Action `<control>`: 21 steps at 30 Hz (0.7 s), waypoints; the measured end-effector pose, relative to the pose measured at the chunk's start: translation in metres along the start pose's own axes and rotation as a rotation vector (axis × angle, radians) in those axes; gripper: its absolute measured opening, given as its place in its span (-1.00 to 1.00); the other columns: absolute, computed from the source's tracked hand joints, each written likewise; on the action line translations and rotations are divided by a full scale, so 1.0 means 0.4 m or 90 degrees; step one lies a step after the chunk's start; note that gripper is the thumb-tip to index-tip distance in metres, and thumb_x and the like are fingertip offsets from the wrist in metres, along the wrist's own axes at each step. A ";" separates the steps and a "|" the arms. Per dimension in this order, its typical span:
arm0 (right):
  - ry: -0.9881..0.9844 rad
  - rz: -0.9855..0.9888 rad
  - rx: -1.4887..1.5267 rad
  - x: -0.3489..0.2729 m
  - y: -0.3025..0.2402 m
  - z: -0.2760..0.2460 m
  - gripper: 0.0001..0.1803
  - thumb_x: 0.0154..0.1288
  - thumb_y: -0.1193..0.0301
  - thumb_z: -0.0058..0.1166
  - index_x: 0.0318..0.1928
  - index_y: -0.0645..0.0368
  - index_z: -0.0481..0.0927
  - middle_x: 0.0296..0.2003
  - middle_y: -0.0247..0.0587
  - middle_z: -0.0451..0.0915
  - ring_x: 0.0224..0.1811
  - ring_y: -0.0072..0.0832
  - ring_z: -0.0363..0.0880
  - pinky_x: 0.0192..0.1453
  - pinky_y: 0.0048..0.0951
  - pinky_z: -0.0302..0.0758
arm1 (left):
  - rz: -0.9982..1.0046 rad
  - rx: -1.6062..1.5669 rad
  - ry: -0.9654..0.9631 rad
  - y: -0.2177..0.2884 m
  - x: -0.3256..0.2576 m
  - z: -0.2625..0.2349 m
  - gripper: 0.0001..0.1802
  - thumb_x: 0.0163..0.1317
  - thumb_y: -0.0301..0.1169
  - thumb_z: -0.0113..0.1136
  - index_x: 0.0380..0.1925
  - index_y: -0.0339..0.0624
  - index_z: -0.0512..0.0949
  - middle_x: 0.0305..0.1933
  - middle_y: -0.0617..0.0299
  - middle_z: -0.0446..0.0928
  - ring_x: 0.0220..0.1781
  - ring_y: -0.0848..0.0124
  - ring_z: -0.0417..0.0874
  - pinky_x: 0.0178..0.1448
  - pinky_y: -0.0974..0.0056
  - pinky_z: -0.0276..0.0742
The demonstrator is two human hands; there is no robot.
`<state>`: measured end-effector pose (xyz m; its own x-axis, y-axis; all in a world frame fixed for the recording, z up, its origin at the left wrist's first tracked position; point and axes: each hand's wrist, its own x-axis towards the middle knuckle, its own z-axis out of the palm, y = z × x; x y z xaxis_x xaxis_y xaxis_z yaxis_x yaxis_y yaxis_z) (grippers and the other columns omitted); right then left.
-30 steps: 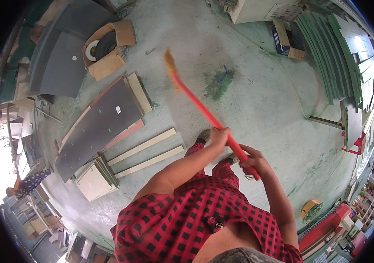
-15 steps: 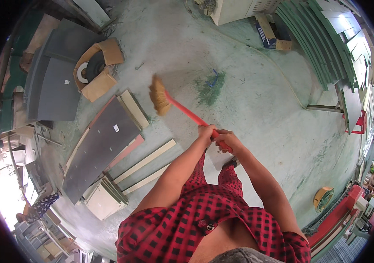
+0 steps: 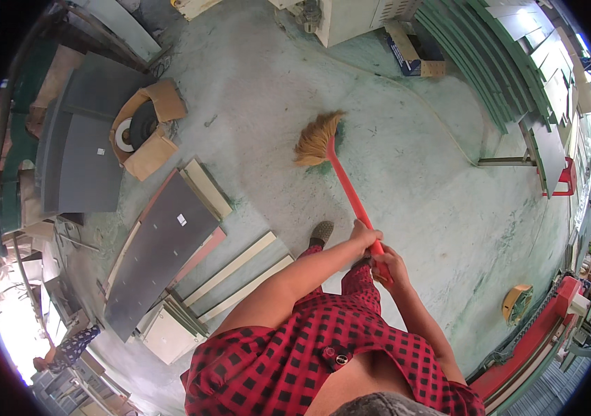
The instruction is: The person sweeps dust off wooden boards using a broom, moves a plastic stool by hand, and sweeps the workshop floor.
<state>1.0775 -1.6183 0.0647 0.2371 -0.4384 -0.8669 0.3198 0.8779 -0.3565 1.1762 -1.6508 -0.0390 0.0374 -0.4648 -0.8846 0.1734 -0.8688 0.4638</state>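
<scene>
A broom with tan bristles (image 3: pixel 318 141) and a red handle (image 3: pixel 348 187) slants across the floor in front of me. My left hand (image 3: pixel 365 234) is wrapped round the handle. Just below it, my right hand (image 3: pixel 388 265) closes on the handle's near end. The bristles lie over a patch of green dust (image 3: pixel 318 169), covering most of it; only bits show round their edges. One of my shoes (image 3: pixel 321 232) stands on the floor left of the handle.
To the left lie a dark panel (image 3: pixel 164 239) and pale wooden strips (image 3: pixel 230 268). Beyond them is an opened cardboard box (image 3: pixel 144 165) with round discs. Green slats (image 3: pixel 472 76) stand at far right, near a blue-and-brown box (image 3: pixel 406 57). A person (image 3: pixel 67 350) is at lower left.
The broom head has swung right, from bare floor onto the green dust patch. Both hands, still on the handle, have come nearer my body and to the right. My shoe has come into view.
</scene>
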 end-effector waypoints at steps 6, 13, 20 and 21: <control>-0.012 -0.043 -0.124 -0.169 -0.060 -0.064 -0.30 -0.16 0.66 -0.03 0.15 0.25 0.23 -0.60 -0.20 0.43 -0.76 -0.59 0.31 -0.73 -0.59 0.20 | 0.006 -0.107 -0.118 0.044 -0.080 -0.006 -0.41 -0.14 -0.34 0.29 -0.15 -0.25 0.19 -0.40 0.14 0.45 -0.51 0.36 0.56 -0.66 0.29 0.48; 0.088 -0.307 -0.543 -0.018 -0.245 -0.013 -0.28 -0.21 0.64 0.06 0.13 0.23 0.29 -0.59 -0.25 0.46 -0.71 -0.58 0.37 -0.68 -0.54 0.28 | 0.145 -0.101 -0.231 0.215 -0.064 -0.088 -0.28 0.00 -0.11 0.20 0.10 -0.18 0.15 -0.31 0.17 0.44 -0.39 0.35 0.56 -0.44 0.25 0.51; 0.195 -0.308 -0.809 0.262 -0.439 0.091 -0.61 -0.24 0.52 0.07 -0.23 0.25 0.46 -0.62 -0.08 0.49 -0.67 -0.31 0.50 -0.62 -0.33 0.40 | 0.036 -0.186 -0.043 0.044 -0.033 -0.352 -0.60 0.12 -0.20 0.07 -0.07 -0.06 0.31 -0.33 0.17 0.43 -0.37 0.31 0.54 -0.39 0.20 0.49; 0.198 -0.308 -0.802 0.295 -0.445 0.099 -0.61 -0.24 0.52 0.07 -0.23 0.25 0.46 -0.62 -0.08 0.49 -0.67 -0.31 0.50 -0.62 -0.33 0.40 | 0.020 -0.190 -0.020 -0.003 -0.042 -0.402 -0.65 0.12 -0.21 0.06 -0.12 -0.06 0.33 -0.34 0.18 0.43 -0.37 0.30 0.54 -0.39 0.20 0.49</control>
<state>1.0846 -1.8339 0.0398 0.0757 -0.8318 -0.5498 -0.7651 0.3052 -0.5670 1.3335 -1.6143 -0.0323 0.0182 -0.4994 -0.8662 0.4538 -0.7678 0.4522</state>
